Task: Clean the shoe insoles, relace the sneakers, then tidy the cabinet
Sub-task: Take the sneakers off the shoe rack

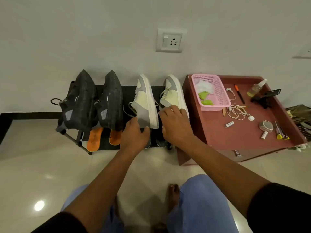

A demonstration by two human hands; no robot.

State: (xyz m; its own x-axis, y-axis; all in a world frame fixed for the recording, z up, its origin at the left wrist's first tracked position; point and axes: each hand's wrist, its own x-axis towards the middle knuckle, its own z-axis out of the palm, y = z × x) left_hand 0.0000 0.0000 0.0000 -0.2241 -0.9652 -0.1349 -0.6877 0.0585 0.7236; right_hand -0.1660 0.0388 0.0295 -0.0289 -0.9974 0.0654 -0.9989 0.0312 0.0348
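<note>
- My left hand (134, 132) curls round the heel of the left white sneaker (146, 101), thumb at the sole edge; my right hand (175, 125) lies over the heel of the right white sneaker (174, 95), fingers bent onto its collar, though I cannot tell how firmly it grips.
- Both sneakers stand tilted on their sides on the black shoe rack (129, 93), beside the two black sneakers (94, 101); orange insoles (95, 138) poke out below those.
- To do this well, I judge I should square both heels level and keep the loose laces (130, 108) clear of the rack bars; steady, even pressure, no twisting.
- Hidden: the pale insoles (162, 143) under my hands show only their tips; the lacing is hard to read; the worktop (235, 132) to the right is cut off at its far corner.
</note>
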